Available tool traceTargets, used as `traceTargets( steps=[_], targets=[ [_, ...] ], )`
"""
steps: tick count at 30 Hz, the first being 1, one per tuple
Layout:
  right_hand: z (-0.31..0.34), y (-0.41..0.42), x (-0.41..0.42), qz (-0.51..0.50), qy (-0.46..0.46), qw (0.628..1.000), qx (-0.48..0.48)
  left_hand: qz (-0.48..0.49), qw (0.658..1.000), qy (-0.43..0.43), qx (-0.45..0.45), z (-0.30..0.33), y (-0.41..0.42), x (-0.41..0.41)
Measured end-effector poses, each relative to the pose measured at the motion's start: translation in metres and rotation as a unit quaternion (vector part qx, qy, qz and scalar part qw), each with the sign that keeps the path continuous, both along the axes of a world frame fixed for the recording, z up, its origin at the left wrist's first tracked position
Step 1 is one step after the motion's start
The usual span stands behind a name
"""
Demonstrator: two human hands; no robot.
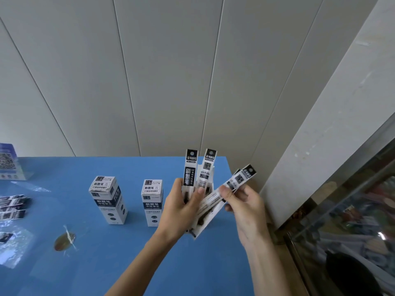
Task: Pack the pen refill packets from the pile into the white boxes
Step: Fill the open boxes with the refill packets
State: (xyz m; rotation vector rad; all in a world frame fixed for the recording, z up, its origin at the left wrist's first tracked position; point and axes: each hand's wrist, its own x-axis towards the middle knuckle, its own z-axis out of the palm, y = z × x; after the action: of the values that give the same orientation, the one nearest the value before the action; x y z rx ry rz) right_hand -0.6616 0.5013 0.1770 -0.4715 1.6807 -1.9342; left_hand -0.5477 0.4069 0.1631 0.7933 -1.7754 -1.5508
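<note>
My left hand (181,208) grips a bunch of pen refill packets (190,167) upright above the blue table (111,263); two black-and-white packet tops stick up from it. My right hand (243,204) pinches one or two more packets (239,180) that slant up to the right, their lower ends crossing the bunch. Two white boxes stand upright and closed on the table: one (109,199) to the left, one (152,201) just left of my left hand. A pile of packets (12,206) lies at the table's left edge.
A clear plastic bag (12,246) and a brownish patch with a strip of tape (64,240) lie on the table's left part. A blue card with a QR code (8,161) stands at the far left. A wall rises behind; a glass cabinet (346,221) is at the right.
</note>
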Motion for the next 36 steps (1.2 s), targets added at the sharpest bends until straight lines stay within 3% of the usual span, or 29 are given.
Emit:
traceTargets(
  steps=[4,10,17,20,25,29,36],
  targets=[
    [0.016,0.009,-0.018,-0.101,0.014,0.994,-0.050,0.047,0.998,0.022,0.032,0.008,-0.015,0.005],
    [0.042,0.004,-0.017,-0.168,0.205,0.960,-0.089,0.073,0.996,-0.046,-0.021,0.008,-0.027,-0.005],
    [0.028,-0.020,-0.014,-0.132,0.329,0.935,0.012,0.097,0.991,-0.091,0.007,-0.003,-0.024,-0.020],
    [0.025,-0.025,-0.012,-0.080,0.331,0.940,0.021,0.098,0.990,-0.100,0.026,-0.008,-0.025,-0.022],
    [0.019,-0.033,-0.015,0.015,0.380,0.917,0.124,0.093,0.990,-0.095,0.037,-0.009,-0.023,-0.021],
    [0.022,-0.037,-0.014,0.099,0.380,0.901,0.183,0.087,0.991,-0.090,0.040,-0.007,-0.021,-0.020],
    [0.014,-0.035,-0.021,0.106,0.345,0.911,0.201,0.078,0.993,-0.079,0.031,-0.001,-0.021,-0.017]
  ],
)
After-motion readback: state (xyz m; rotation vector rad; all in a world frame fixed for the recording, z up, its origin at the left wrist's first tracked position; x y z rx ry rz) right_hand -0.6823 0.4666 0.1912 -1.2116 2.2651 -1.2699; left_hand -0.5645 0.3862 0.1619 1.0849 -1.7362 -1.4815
